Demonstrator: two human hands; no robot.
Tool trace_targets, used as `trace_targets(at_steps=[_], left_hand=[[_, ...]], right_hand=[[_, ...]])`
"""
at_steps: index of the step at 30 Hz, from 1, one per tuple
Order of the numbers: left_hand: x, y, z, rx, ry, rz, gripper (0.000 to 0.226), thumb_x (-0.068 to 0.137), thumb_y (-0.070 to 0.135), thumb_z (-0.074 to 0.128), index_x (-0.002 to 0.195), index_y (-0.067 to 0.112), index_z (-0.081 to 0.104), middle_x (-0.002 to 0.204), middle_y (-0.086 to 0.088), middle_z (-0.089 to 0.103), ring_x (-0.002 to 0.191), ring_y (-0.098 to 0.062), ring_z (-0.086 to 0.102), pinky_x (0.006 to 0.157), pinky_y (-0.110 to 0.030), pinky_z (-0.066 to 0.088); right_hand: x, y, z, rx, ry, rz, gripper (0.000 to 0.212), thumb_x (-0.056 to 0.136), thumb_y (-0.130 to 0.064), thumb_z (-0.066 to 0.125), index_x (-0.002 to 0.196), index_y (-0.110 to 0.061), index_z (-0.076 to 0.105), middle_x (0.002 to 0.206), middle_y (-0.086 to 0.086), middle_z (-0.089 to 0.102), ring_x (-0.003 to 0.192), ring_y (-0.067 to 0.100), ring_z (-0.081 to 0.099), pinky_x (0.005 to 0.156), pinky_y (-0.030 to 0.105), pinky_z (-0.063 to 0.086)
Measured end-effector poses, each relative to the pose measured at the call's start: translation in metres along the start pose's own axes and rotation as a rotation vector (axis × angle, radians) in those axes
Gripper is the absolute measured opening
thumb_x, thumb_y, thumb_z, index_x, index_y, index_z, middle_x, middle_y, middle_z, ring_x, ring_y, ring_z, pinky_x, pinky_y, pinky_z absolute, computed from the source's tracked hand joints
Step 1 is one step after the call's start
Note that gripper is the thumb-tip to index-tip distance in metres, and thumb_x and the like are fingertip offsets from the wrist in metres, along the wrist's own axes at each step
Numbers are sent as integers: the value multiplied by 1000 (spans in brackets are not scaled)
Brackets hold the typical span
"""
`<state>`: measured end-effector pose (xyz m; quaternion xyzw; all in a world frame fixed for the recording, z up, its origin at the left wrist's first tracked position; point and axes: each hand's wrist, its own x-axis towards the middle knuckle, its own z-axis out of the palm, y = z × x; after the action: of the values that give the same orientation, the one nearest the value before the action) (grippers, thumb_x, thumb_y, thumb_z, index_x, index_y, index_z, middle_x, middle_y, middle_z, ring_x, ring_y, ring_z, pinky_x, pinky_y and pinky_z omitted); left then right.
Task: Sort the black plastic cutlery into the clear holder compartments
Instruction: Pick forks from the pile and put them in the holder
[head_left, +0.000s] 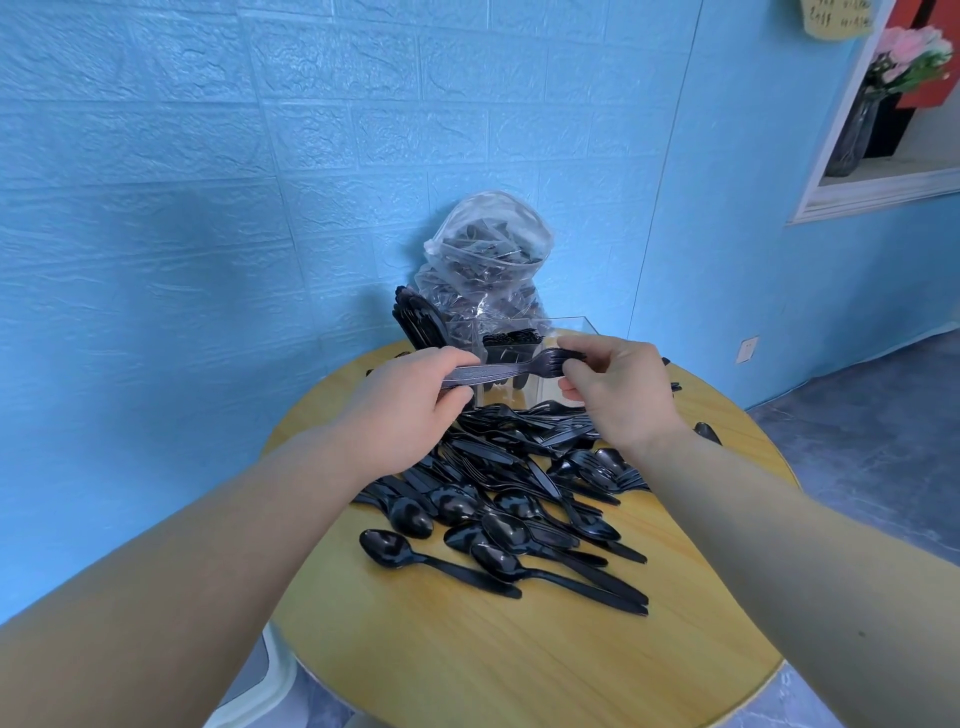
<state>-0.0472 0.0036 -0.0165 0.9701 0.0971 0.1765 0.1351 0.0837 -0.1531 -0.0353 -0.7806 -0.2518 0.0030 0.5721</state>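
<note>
On the round wooden table (467, 665), low in the frame, lies a heap of black spoons, knives and forks (519, 499). Above it, at centre, the left hand (400, 410) curls around the fork handles (498, 370); the right hand (618, 389) pinches the tines. Behind stands the clear holder (524, 364), then a plastic bag (488, 260).

I observe my left hand (410, 402) and right hand (615, 392) gripping black plastic forks (519, 368) before the clear holder (571, 332); loose black cutlery pile (519, 493) at six o'clock.
</note>
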Motion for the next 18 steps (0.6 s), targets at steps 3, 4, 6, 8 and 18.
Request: trace_targets(at_steps=[3, 4, 6, 8, 18], left_hand=[[5, 1, 0, 10, 14, -7, 38, 103, 32, 32, 137, 25, 45, 130, 8, 54, 112, -14, 53, 90, -28, 42], [8, 0, 1, 15, 21, -8, 38, 103, 31, 30, 137, 24, 45, 132, 6, 52, 115, -16, 52, 93, -31, 41], [15, -3, 4, 20, 30, 3, 36, 103, 29, 30, 136, 23, 44, 125, 6, 52, 109, -18, 54, 90, -34, 43], [25, -4, 8, 14, 61, 24, 33, 102, 29, 33, 132, 24, 45, 112, 8, 51, 96, -16, 55, 79, -33, 44], [75, -14, 33, 2, 149, -3, 62, 99, 21, 45, 152, 16, 14, 154, 0, 26, 136, -17, 34, 109, -29, 29]], right_hand=[[2, -2, 1, 21, 31, -18, 20, 90, -7, 57, 99, -22, 68, 79, -4, 67, 77, 14, 68, 83, 36, 56], [3, -2, 1, 92, 47, 10, 18, 89, -7, 59, 90, -23, 67, 77, -3, 67, 76, 15, 67, 83, 35, 56], [5, -7, 2, 308, 60, 93, 19, 87, -4, 62, 78, -20, 67, 74, 1, 67, 71, 16, 65, 83, 33, 56], [12, -13, -1, 445, 97, 95, 18, 86, -3, 64, 76, -18, 69, 71, 1, 68, 70, 16, 65, 85, 36, 56], [89, -31, -4, -514, 245, -844, 17, 82, -6, 58, 88, -7, 74, 73, 10, 68, 63, 27, 63, 61, 27, 50]])
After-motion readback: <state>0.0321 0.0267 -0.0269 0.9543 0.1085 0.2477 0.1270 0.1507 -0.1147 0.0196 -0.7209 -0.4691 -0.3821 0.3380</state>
